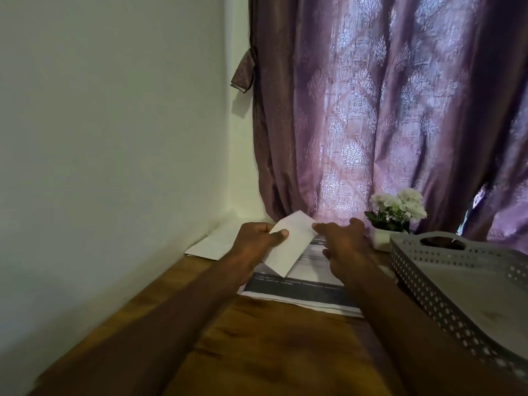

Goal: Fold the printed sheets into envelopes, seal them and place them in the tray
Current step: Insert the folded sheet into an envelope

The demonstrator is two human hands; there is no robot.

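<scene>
Left hand (258, 241), envelope (288, 244) apparently pinched.

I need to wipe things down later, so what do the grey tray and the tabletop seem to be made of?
The tray looks like moulded plastic, matte grey: its walls are punched with even rows of small holes and it has a cut-out handle. The tabletop looks like wood or a wood-look laminate, brown with streaky grain and a slight sheen; which one I cannot tell.

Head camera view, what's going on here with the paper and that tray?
A person holds a white envelope above a wooden table. The left hand pinches it; the right hand touches its far edge. Printed sheets lie beneath. The grey perforated tray on the right looks empty.
</scene>
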